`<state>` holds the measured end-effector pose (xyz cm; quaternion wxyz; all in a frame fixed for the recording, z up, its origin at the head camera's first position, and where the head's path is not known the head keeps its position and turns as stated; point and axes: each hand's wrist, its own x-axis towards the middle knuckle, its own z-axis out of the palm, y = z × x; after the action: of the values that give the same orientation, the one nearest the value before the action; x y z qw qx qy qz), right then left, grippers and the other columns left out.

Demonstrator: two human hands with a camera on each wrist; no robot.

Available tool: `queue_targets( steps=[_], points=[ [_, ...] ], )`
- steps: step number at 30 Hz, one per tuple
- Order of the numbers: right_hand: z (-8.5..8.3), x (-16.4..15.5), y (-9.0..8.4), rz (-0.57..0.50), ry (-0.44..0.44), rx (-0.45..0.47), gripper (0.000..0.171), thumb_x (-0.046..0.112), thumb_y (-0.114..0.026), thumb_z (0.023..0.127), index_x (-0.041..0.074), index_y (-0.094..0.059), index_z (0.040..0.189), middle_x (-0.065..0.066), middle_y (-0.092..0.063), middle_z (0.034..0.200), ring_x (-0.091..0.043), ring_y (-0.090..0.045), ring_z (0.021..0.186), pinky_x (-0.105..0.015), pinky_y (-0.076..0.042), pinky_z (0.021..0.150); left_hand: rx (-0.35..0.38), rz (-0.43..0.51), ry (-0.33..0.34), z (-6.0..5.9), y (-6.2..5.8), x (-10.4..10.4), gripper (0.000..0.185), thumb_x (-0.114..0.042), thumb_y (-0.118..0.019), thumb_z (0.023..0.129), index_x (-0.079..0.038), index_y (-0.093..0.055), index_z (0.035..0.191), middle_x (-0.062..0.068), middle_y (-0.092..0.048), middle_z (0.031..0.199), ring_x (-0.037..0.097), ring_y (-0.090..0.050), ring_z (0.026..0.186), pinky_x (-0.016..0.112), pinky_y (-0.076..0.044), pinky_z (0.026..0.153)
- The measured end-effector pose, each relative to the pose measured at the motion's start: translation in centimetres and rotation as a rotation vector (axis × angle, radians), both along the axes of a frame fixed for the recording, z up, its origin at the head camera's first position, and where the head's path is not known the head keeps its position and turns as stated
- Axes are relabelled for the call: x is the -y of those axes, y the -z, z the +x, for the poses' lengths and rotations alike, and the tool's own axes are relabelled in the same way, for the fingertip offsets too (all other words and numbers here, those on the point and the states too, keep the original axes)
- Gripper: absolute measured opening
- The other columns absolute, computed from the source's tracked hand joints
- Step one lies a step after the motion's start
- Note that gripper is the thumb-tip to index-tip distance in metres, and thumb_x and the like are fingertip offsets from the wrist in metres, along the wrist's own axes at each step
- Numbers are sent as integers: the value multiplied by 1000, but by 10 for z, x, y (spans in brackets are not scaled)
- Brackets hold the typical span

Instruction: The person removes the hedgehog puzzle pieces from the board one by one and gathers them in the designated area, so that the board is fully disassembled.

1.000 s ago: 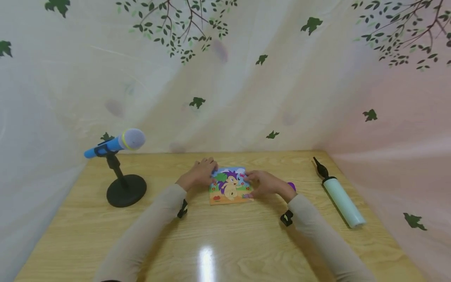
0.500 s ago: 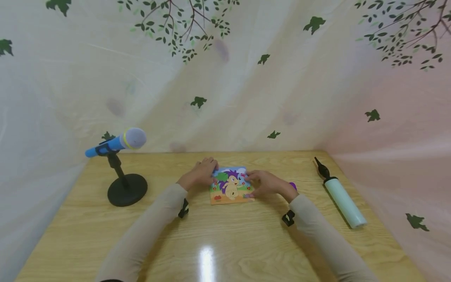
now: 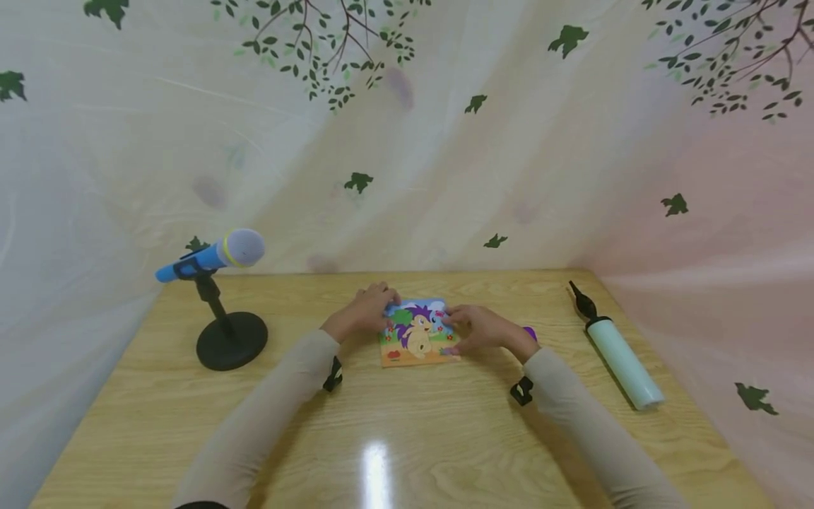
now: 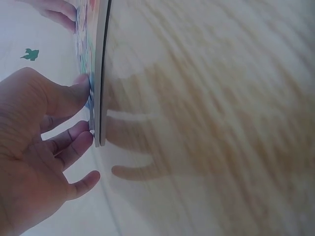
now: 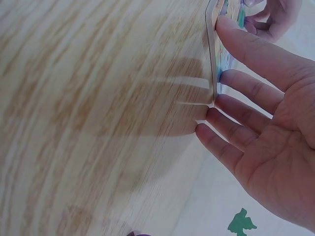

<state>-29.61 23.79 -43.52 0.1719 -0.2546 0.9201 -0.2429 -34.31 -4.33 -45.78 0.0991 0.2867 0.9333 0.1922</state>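
Note:
A thin square picture board (image 3: 416, 338) printed with a purple-haired cartoon hedgehog lies on the wooden table. In the left wrist view, the edge of the board (image 4: 101, 73) shows two layers with a dark line between them. My left hand (image 3: 364, 312) is at its left side, thumb and fingertips touching the picture near the edge. From the right, my right hand (image 3: 480, 329) rests its thumb on the picture. In the right wrist view, the fingers (image 5: 251, 91) of that hand extend fairly straight, some meeting the board's side.
A blue toy microphone (image 3: 213, 256) sits on a black stand (image 3: 232, 341) at the left. At the right lies a pale green hand pump (image 3: 624, 362) with a black nozzle. A purple object (image 3: 531, 333) is partly hidden behind my right wrist. A leaf-patterned cloth (image 3: 420, 177) hangs behind the table (image 3: 439, 438).

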Motion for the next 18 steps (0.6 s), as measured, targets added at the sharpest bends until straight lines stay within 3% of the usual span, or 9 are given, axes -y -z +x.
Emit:
queue_targets(
  steps=[10, 18],
  points=[
    [1, 3, 0, -2, 10, 10, 64, 20, -85, 83, -2, -60, 138, -21, -41, 159, -46, -33, 148, -59, -27, 121, 34, 12, -14, -2, 1, 3, 38, -19, -74, 92, -16, -62, 128, 12, -54, 123, 32, -49, 119, 55, -34, 115],
    [0, 2, 0, 4, 3, 10, 64, 18, -85, 83, -3, -59, 138, -21, -41, 159, -47, -33, 148, -58, -28, 121, 46, 25, -27, -1, 0, 3, 38, -20, -74, 92, -18, -63, 129, 15, -55, 129, 34, -50, 122, 56, -37, 112]
  ],
)
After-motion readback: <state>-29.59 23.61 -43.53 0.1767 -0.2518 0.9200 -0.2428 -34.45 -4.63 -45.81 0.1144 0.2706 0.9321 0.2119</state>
